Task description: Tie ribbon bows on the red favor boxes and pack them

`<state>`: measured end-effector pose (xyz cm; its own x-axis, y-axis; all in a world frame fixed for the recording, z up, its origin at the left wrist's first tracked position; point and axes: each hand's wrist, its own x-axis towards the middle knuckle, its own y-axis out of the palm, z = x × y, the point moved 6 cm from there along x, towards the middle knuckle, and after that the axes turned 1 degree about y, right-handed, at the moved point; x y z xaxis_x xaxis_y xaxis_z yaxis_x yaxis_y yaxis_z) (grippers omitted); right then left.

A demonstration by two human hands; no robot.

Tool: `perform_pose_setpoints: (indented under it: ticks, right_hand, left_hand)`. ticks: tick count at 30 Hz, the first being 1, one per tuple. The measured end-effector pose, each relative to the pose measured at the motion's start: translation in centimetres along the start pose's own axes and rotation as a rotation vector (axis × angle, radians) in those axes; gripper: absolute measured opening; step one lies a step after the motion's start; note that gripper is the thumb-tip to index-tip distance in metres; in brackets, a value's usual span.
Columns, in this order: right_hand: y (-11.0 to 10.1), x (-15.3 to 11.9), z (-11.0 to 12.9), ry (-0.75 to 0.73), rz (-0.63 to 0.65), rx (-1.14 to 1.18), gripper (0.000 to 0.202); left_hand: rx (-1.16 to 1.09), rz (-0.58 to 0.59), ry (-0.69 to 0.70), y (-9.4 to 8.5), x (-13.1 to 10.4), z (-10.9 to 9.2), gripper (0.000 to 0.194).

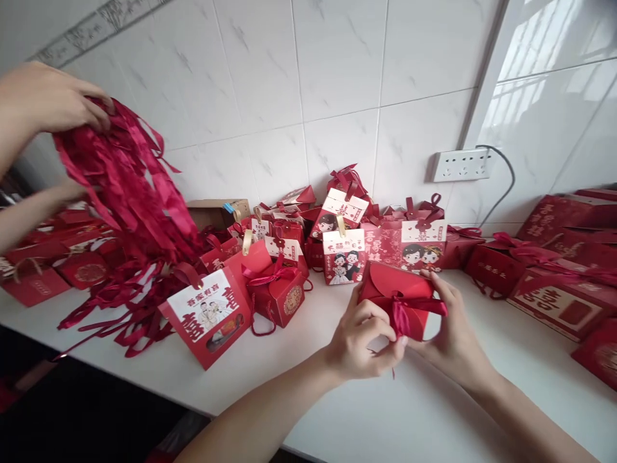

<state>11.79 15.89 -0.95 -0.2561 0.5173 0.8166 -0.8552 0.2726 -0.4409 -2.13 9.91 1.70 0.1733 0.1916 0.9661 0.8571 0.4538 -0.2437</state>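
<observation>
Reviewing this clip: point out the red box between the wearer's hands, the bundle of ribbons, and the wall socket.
Red box (395,281): head view, on its rounded flap.
Bundle of ribbons (132,177): head view, on its hanging strands.
Wall socket (461,166): head view, on its white panel.

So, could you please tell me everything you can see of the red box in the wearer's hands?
The red box looks like cardboard, with a curved-edged flap and a shiny, deeper-red ribbon gathered across it, part reaching right. It sits tilted between both hands; whether it touches the white tabletop is unclear. The left hand pinches the ribbon; the right hand holds the box's right side.
</observation>
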Motion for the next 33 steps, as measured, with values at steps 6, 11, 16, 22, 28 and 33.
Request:
perform_pose_setpoints:
  ticks: [6, 11, 16, 22, 28, 33]
  right_hand:
    - [0.16, 0.21, 0.33, 0.005, -0.01, -0.022, 0.097]
    - [0.49, 0.17, 0.46, 0.022, 0.029, -0.008, 0.102]
    - [0.46, 0.27, 0.53, 0.034, 0.046, -0.015, 0.103]
    - [0.49, 0.31, 0.58, 0.027, 0.038, -0.022, 0.104]
    - [0.48, 0.26, 0.6, 0.028, 0.038, 0.008, 0.103]
    - [0.31, 0.27, 0.63, 0.033, 0.035, 0.003, 0.103]
  left_hand:
    - [0.006, -0.086, -0.101, -1.13, 0.22, 0.2, 0.013]
    - [0.021, -0.071, -0.028, -0.96, 0.5, -0.23, 0.011]
    - [0.021, -0.044, -0.021, -0.86, 0.5, -0.06, 0.01]
    - [0.016, -0.044, -0.01, -0.88, 0.48, -0.17, 0.01]
    - [0.019, -0.037, -0.025, -0.84, 0.5, -0.25, 0.011]
    - [0.034, -0.047, -0.013, -0.98, 0.59, -0.44, 0.011]
